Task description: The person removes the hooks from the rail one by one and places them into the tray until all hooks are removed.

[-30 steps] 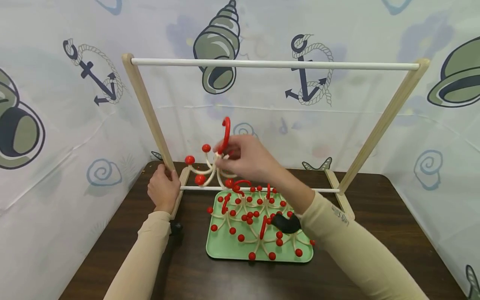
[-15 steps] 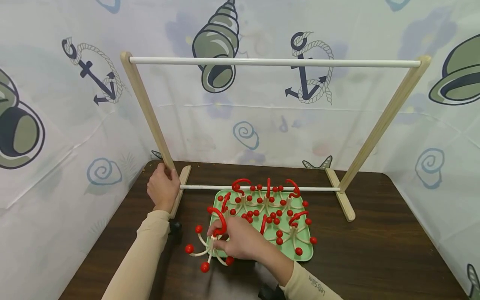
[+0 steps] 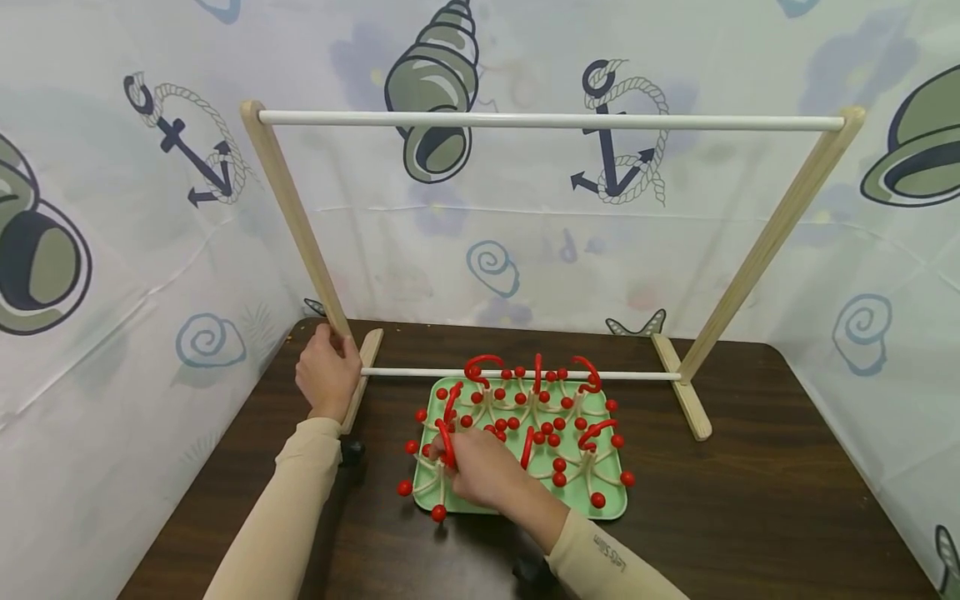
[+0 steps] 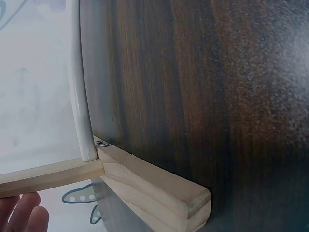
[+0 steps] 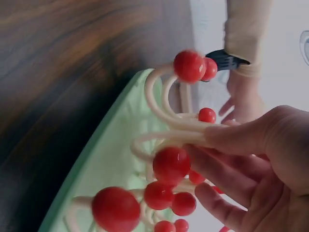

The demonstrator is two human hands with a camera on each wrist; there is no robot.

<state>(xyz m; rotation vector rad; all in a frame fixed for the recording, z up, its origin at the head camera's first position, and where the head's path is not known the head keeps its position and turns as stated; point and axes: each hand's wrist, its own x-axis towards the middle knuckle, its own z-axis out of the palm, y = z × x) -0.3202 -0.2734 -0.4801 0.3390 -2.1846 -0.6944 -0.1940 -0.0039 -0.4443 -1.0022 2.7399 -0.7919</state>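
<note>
My right hand (image 3: 483,468) pinches the cream stem of a hanger (image 3: 446,448) with a red hook and curved cream arms tipped with red balls. In the right wrist view, thumb and index finger (image 5: 231,137) meet on those cream arms (image 5: 181,135). The hanger is upright over the near left corner of a green tray (image 3: 617,500); whether it touches the tray is unclear. My left hand (image 3: 327,372) holds the lower left post (image 3: 296,221) of a wooden frame, its fingertips (image 4: 36,220) showing beside the post (image 4: 53,176).
Several similar hangers (image 3: 588,454) stand on the tray, hooks up. A white upper rod (image 3: 551,122) and lower rod (image 3: 405,373) join the frame's posts, the right post (image 3: 772,242) standing on a wooden foot (image 3: 690,408). Dark table (image 3: 765,467) and printed cloth (image 3: 375,275) surround them.
My right hand has brought the hanger down from in front of the frame to the tray's near left corner, shifting slightly right in the last half second. My left hand has stayed at the post.
</note>
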